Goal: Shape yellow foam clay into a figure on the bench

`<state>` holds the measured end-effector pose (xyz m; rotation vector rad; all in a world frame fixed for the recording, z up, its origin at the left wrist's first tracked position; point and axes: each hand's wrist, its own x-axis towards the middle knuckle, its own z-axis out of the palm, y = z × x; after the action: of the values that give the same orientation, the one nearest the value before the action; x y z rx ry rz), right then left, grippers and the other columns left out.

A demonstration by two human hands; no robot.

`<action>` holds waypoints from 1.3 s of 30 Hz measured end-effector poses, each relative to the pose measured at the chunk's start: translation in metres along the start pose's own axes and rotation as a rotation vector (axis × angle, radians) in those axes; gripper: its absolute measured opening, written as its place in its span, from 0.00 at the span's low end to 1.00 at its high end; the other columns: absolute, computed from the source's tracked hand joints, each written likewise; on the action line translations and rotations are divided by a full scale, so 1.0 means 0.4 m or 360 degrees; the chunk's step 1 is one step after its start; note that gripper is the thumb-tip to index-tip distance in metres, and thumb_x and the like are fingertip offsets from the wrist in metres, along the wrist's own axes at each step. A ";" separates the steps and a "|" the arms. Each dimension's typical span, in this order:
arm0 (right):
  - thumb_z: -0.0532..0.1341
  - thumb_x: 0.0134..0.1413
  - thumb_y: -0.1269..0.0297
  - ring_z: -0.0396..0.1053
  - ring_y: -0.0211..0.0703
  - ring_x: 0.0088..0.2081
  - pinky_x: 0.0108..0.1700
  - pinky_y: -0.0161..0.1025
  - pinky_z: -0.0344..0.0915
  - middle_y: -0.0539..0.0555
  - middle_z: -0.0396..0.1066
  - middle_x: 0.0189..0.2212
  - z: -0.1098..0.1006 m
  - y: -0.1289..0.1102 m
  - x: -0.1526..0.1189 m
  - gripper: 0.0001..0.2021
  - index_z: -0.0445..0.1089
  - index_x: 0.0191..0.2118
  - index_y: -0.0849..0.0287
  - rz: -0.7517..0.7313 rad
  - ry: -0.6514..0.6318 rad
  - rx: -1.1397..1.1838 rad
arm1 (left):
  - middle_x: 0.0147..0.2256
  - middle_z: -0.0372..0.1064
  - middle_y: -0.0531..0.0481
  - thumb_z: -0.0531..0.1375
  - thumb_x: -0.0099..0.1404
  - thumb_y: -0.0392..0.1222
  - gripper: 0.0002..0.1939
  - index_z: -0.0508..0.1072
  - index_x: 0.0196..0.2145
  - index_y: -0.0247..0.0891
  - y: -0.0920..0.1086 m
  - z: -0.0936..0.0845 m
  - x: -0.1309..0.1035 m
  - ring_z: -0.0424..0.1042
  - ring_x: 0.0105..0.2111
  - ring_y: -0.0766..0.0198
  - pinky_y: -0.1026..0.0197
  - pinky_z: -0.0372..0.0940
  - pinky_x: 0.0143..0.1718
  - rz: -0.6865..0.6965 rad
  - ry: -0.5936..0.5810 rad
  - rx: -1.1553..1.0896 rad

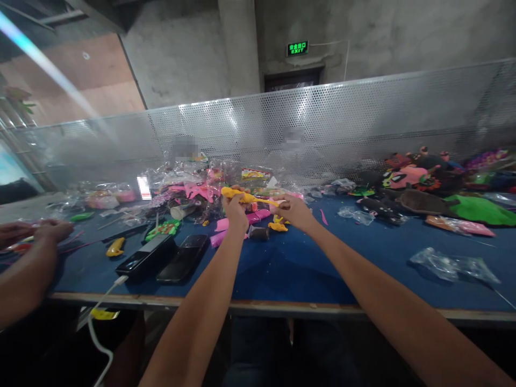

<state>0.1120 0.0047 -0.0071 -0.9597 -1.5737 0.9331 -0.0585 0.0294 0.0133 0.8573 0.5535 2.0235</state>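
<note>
Yellow piece (236, 194), held crosswise, thin end right

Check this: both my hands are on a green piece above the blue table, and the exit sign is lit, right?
No, the head view shows the piece is yellow, not green. Your left hand and right hand are on it above the blue table, and the exit sign is lit.

Yellow piece (250, 198), smooth-surfaced, is extending nearly level above the blue table (298, 274), its thicker end sitting in the left hand (236, 210), its thin end tapering into the right hand (295, 212).
</note>
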 end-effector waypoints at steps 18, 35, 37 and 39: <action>0.63 0.54 0.56 0.73 0.44 0.28 0.35 0.43 0.72 0.54 0.77 0.28 -0.037 0.009 0.022 0.14 0.77 0.42 0.58 -0.0303 0.0311 -0.0316 | 0.35 0.73 0.51 0.72 0.52 0.40 0.22 0.75 0.44 0.38 -0.024 0.010 -0.010 0.73 0.32 0.67 0.66 0.70 0.31 -0.0112 -0.0057 0.0198; 0.64 0.55 0.59 0.73 0.47 0.35 0.42 0.44 0.68 0.54 0.80 0.33 -0.077 -0.003 0.032 0.09 0.81 0.38 0.55 -0.0495 0.0220 -0.0742 | 0.31 0.72 0.52 0.73 0.51 0.46 0.21 0.75 0.40 0.36 -0.022 0.012 -0.020 0.72 0.29 0.68 0.63 0.72 0.31 -0.0108 -0.0182 0.0302; 0.64 0.55 0.59 0.73 0.46 0.34 0.41 0.44 0.68 0.54 0.79 0.32 -0.084 -0.002 0.035 0.09 0.80 0.38 0.55 -0.0496 0.0224 -0.0755 | 0.30 0.71 0.52 0.73 0.51 0.45 0.20 0.75 0.40 0.37 -0.023 0.009 -0.018 0.71 0.28 0.68 0.63 0.72 0.31 -0.0109 -0.0165 0.0289; 0.64 0.55 0.60 0.72 0.45 0.33 0.41 0.43 0.68 0.53 0.78 0.32 -0.089 -0.002 0.036 0.10 0.80 0.40 0.54 -0.0507 0.0230 -0.0763 | 0.30 0.70 0.53 0.73 0.51 0.45 0.21 0.75 0.41 0.37 -0.023 0.007 -0.015 0.71 0.29 0.68 0.63 0.72 0.32 -0.0115 -0.0140 0.0271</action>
<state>0.1447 0.0211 0.0051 -1.0324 -1.7955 0.2603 -0.0492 0.0294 0.0070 1.0082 0.7044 1.8836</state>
